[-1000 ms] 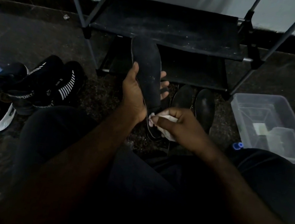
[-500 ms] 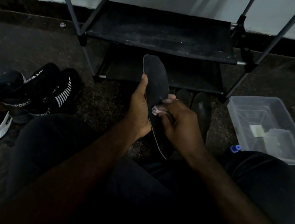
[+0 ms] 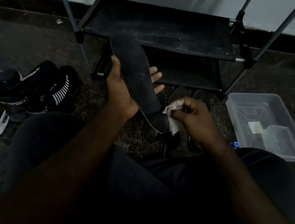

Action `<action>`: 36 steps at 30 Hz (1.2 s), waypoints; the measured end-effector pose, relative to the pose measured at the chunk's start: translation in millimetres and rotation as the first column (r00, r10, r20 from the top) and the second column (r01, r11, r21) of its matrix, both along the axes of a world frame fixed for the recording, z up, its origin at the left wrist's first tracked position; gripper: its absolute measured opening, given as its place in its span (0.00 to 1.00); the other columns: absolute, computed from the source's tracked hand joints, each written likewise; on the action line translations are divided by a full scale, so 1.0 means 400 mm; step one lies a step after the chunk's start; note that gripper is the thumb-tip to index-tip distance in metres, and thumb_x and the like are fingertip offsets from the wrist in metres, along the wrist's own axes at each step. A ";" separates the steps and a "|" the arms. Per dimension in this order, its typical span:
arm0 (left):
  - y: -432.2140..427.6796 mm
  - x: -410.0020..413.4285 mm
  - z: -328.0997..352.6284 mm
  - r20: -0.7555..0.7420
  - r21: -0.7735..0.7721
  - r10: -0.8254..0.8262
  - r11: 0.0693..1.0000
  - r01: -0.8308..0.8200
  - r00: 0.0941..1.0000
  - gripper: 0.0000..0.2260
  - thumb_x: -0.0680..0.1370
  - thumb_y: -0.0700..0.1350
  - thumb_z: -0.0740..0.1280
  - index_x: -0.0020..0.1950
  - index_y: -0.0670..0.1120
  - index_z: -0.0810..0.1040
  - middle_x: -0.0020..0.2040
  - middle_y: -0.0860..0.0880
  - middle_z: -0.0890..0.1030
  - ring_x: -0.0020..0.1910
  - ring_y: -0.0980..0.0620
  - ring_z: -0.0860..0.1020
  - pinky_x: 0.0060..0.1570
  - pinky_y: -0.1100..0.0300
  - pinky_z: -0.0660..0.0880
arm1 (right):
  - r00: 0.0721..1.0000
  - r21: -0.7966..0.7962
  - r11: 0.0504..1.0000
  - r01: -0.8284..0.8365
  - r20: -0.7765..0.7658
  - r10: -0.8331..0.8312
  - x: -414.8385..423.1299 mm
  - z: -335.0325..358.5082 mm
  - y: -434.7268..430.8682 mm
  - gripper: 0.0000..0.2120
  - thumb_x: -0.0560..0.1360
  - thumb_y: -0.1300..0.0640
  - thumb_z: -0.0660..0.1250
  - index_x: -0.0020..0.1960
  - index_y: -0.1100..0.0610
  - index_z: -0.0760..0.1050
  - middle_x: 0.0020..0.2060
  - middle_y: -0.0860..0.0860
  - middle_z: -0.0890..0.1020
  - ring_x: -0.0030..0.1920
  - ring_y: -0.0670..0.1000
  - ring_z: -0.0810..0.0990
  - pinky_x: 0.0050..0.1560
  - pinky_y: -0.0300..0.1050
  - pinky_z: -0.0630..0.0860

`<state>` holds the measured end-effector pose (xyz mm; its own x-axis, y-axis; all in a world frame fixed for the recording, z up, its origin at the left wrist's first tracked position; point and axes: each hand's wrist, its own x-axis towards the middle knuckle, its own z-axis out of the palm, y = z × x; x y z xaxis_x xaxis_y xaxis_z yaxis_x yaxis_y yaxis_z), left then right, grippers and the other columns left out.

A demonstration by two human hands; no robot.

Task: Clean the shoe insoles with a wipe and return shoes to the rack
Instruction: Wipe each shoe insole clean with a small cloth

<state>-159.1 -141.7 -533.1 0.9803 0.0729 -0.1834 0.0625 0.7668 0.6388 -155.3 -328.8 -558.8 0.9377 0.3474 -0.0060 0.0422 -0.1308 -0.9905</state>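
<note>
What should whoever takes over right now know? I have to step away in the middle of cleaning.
Left hand: holds the insole from below, thumb on its edge.
Right hand: pinches the wipe against the insole's heel end.
Shoes: a dark pair on the floor in front of the rack; sneakers on the floor to the left.
Done: wiping is under way; how much is clean cannot be told.
Left: finish wiping, refit the insole, put the shoes on the rack.
</note>
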 end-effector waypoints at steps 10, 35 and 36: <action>-0.079 -0.056 -0.002 -0.169 0.097 -0.112 0.987 0.130 0.979 0.25 0.80 0.59 0.55 0.61 0.40 0.77 0.45 0.39 0.82 0.46 0.43 0.82 0.51 0.48 0.79 | 0.985 0.024 0.999 -0.037 0.168 0.032 -0.047 -0.007 0.048 0.08 0.73 0.68 0.71 0.47 0.57 0.82 0.46 0.53 0.85 0.47 0.48 0.84 0.50 0.44 0.79; -0.054 -0.030 -0.011 -0.037 0.051 -0.125 0.991 0.126 0.992 0.27 0.82 0.60 0.50 0.49 0.37 0.76 0.40 0.43 0.79 0.40 0.47 0.79 0.57 0.46 0.76 | 0.991 0.054 0.995 -0.081 0.111 0.075 -0.043 0.024 0.024 0.06 0.73 0.67 0.72 0.46 0.58 0.83 0.44 0.48 0.86 0.48 0.44 0.85 0.49 0.34 0.76; -0.060 -0.032 -0.010 -0.035 0.054 -0.139 0.988 0.141 0.990 0.28 0.82 0.60 0.50 0.48 0.37 0.76 0.40 0.43 0.79 0.40 0.46 0.79 0.57 0.46 0.76 | 0.992 0.061 0.998 -0.028 0.122 0.020 -0.041 0.015 0.026 0.07 0.73 0.67 0.72 0.46 0.57 0.83 0.44 0.47 0.86 0.48 0.43 0.85 0.49 0.34 0.76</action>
<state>-171.7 -165.8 -537.0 0.9754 -0.0539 -0.2138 0.1877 0.7118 0.6768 -171.6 -318.3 -553.0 0.9215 0.3662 0.1294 0.1645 -0.0661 -0.9842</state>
